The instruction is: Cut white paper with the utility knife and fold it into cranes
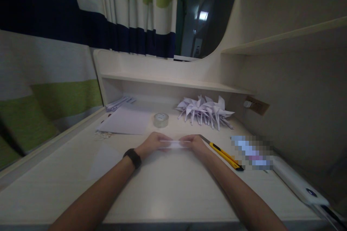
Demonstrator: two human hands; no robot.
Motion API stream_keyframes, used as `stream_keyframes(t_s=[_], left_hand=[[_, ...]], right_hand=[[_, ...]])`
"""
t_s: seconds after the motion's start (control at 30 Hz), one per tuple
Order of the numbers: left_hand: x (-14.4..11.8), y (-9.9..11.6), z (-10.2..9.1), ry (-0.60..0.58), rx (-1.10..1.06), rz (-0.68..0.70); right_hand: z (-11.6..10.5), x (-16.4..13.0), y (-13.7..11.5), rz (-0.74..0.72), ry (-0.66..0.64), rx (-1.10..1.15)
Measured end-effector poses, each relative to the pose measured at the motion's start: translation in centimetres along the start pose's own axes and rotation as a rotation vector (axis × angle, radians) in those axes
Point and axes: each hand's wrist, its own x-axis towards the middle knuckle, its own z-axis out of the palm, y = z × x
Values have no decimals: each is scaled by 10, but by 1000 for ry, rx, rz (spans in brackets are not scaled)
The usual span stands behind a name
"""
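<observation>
From the head camera, both forearms reached forward over the pale desk [168, 187], and the two hands met just in front of the person's chest line. The left hand [151, 144], with a dark band [132, 157] on its wrist, and the right hand [195, 143] each pinched one end of a narrow strip of white paper [173, 143], fingers curled down onto it so that it lay flat between them on the desk. The light was dim and the strip small, so whether it was a single layer or already folded over could not quite be told. Just right of the right hand lay a yellow utility knife [223, 155], its point angled toward the wrist. Beyond the hands stood a roll of clear tape [161, 120], with a sheet of white paper [127, 122] to its left and a heap of folded paper figures [206, 110] to its right, under the low shelf [173, 81]. A white device [298, 182] rested near the desk's right edge. To crease such a strip well, it seemed wise to keep both ends pinned evenly, line up the long edges first, and then run a fingertip outward from the middle.
</observation>
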Motion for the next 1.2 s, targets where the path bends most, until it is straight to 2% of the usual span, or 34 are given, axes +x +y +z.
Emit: stream_keyframes(t_s=[0.23, 0.37, 0.53, 0.87, 1.2], left_hand=[[-1, 2, 1, -16, -23, 20], [0, -1, 2, -3, -3, -29], [1, -3, 0, -5, 29, -26], [2, -3, -2, -50, 39, -38], [-4, 7, -3, -82, 72, -11]], right_hand=[[-1, 3, 4, -16, -10, -11], [0, 1, 1, -33, -35, -32], [0, 0, -1, -33, -39, -87], [-10, 8, 10, -69, -106, -83], [-15, 5, 3, -61, -177, -122]])
